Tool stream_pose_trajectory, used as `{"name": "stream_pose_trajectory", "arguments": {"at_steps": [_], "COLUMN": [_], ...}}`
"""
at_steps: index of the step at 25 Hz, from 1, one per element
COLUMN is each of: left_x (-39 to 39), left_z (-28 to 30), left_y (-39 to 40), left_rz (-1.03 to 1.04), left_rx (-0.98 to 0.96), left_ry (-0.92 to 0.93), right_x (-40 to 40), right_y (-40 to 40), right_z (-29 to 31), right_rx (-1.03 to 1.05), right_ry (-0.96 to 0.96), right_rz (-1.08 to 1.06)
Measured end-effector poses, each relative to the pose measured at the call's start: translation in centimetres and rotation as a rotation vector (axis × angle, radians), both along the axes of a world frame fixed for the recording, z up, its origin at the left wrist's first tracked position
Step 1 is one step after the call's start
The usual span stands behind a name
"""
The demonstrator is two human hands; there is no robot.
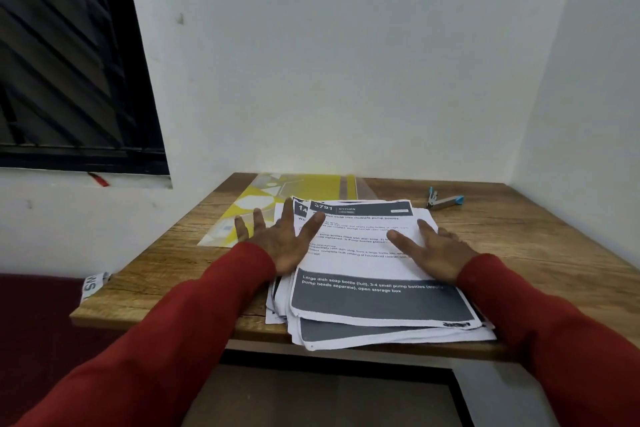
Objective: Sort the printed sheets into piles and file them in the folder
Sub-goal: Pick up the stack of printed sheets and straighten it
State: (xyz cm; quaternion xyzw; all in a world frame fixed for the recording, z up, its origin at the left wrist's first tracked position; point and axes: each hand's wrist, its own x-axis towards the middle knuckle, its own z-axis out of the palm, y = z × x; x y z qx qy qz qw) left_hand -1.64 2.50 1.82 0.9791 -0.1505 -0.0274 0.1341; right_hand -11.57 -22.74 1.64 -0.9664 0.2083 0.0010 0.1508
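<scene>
- left hand (280, 239) flat, fingers spread, on left edge of printed sheets (367, 274), frame center
- right hand (433, 250) flat on sheets' right side
- yellow folder (263, 198) behind stack, upper center
- stapler (445, 200) right of center

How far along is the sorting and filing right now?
Done: nothing yet. The printed sheets lie in one loose, uneven stack on the table.
In hand: the left hand and right hand rest flat on that stack.
Left: splitting the stack into piles and filing them in the yellow folder lying behind.
</scene>
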Motion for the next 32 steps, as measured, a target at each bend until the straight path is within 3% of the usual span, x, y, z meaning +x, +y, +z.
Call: {"name": "stream_pose_trajectory", "arguments": {"at_steps": [4,8,15,19,24,28,32], "left_x": [0.7,0.4,1.6,0.3,0.5,0.5,-0.4], "left_z": [-0.1,0.1,0.1,0.2,1.6,2.5,2.0], "left_y": [-0.5,1.4,5.3,3.6,3.3,2.7,0.4], "left_rz": [0.062,-0.004,0.067,0.135,0.139,-0.004,-0.049], "left_rx": [-0.001,-0.147,0.152,0.142,-0.095,-0.5,-0.758], "left_ry": [0.041,0.049,-0.011,-0.052,0.027,0.182,0.142], "right_x": [-0.1,-0.3,0.1,-0.3,-0.3,-0.5,-0.8], "right_y": [-0.5,-1.0,-1.0,-0.6,-0.4,-0.1,0.1], "right_z": [-0.4,-1.2,-1.9,-1.6,-1.7,-1.4,-1.3], "right_rx": [-0.056,-0.102,-0.153,-0.125,-0.097,-0.029,0.071], "right_ry": [0.003,0.004,-0.06,-0.123,-0.175,-0.233,-0.226], "right_rz": [0.009,0.028,0.032,0.056,0.127,0.17,0.259]}}
